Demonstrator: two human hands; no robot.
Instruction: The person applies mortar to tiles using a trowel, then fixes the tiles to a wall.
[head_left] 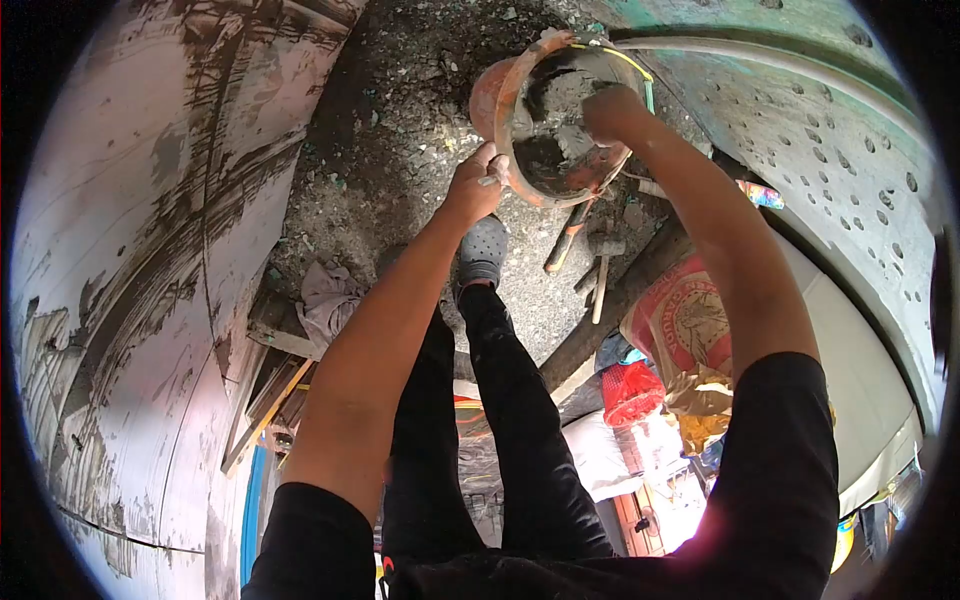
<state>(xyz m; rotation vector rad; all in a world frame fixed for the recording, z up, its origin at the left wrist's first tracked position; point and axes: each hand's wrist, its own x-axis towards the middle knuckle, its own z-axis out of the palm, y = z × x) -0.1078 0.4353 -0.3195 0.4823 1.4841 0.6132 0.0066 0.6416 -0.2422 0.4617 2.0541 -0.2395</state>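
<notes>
"Where's the bucket [492, 98]?"
"On the gritty floor [400, 130]. Left hand [474, 186] clasps its rim; right hand [615, 115] is inside, its grip I can't tell."
"Crowding it?"
"Orange-black handle [567, 238] just beside, hammer [600, 290] near."

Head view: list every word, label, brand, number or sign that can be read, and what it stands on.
No text reads clearly.
Sack: red-and-white print, too blurred to read.
Colourful wrapper: any print is too small to read.
Bucket: no readable lettering.
</notes>
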